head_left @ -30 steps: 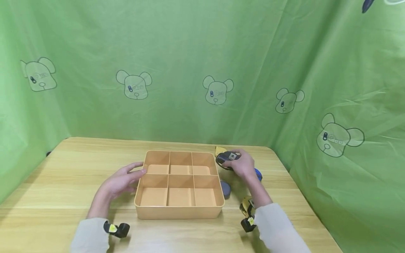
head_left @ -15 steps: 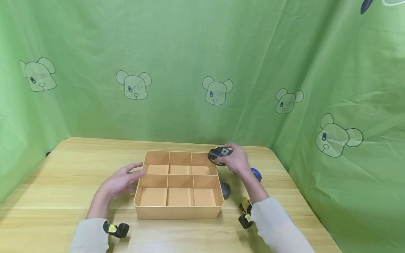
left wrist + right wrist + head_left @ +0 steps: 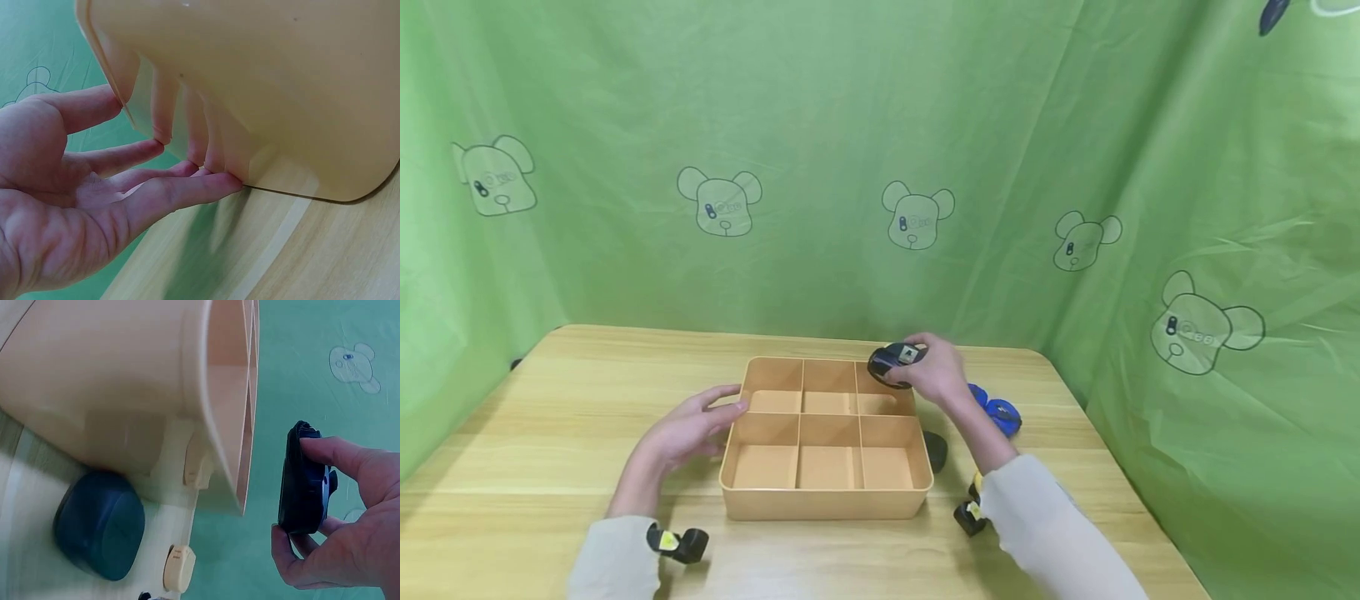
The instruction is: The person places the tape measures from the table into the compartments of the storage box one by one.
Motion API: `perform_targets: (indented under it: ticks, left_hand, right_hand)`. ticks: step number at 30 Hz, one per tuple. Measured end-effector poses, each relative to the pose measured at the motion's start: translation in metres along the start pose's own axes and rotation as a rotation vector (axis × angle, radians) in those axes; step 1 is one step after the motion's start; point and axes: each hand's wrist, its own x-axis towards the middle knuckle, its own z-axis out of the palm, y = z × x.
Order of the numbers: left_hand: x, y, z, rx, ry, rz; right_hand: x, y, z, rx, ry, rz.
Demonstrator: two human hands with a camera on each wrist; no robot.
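The small black oval plastic device (image 3: 892,365) sits pinched in the grip of the right hand (image 3: 934,375), thumb and fingers curled round it, hovering over the far right cell of the tan plastic six-compartment tray (image 3: 824,500); the placing step looks in hand, and lowering it squarely into that cell seems next. Beyond the grip, the left hand (image 3: 688,429) rests straight-fingered against the tray's left wall. Beside the tray on the wooden worktop (image 3: 550,417) lie one dark grey puck (image 3: 936,451) and two blue pieces (image 3: 996,408).
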Motion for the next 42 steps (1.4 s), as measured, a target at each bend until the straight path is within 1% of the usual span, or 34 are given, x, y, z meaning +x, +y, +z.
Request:
perform_targets:
  ticks: [10,13,19,22,26,29,36,42]
  left_hand:
    - [-0.001,0.000,0.000,0.007,0.001,0.000]
    - [-0.001,0.000,0.000,0.003,-0.001,0.001]
    - [-0.001,0.000,-0.001,0.002,-0.001,0.002]
    - [-0.001,0.000,-0.001,0.004,-0.001,0.003]
    - [-0.001,0.000,-0.001,0.007,0.000,0.005]
    - [0.000,0.000,-0.002,0.000,0.000,0.008]
    - [0.000,-0.002,-0.004,-0.005,-0.005,0.012]
    - [0.000,-0.004,-0.005,-0.003,0.002,0.010]
  right_hand:
    - [-0.003,-0.026,0.015,0.048,-0.048,-0.014]
    - [-0.004,-0.032,0.021,0.077,-0.067,-0.014]
    - [-0.005,-0.046,0.033,0.099,-0.081,-0.042]
    - [-0.006,-0.054,0.039,0.089,-0.093,-0.051]
    - [-0.006,-0.065,0.045,0.040,-0.107,-0.067]
    - [-0.006,-0.072,0.050,0.027,-0.119,-0.073]
    - [-0.008,-0.078,0.066,0.055,-0.158,-0.073]
    - [-0.010,-0.082,0.078,0.078,-0.171,-0.062]
